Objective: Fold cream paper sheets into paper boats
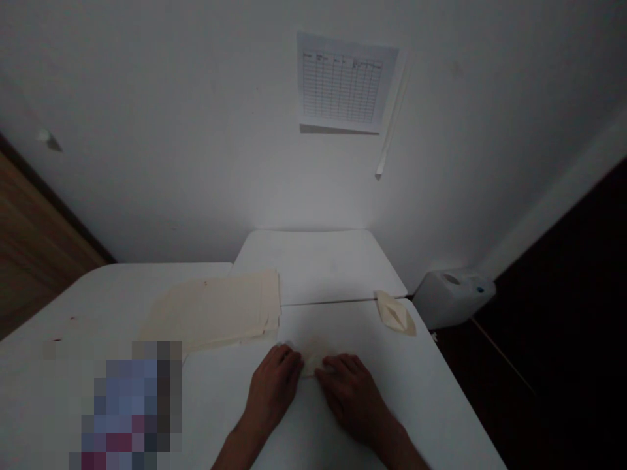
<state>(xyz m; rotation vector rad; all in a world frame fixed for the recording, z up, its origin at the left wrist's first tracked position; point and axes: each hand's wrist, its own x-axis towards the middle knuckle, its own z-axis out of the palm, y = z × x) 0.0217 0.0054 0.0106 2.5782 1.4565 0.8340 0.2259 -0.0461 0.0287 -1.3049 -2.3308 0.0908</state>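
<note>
Both my hands rest on the white table (421,385) close to its near middle. My left hand (272,387) and my right hand (349,391) sit side by side, fingers bent and pinching a small cream folded paper (311,363) between them. Most of that paper is hidden under the fingertips. A stack of cream paper sheets (215,310) lies just beyond my left hand. A finished folded paper shape (394,313) lies further right, near the table's edge.
A second white table (318,261) butts against the wall behind. A printed chart (343,85) hangs on the wall. A white bin (453,294) stands on the dark floor to the right. A blurred patch covers the near left of the table.
</note>
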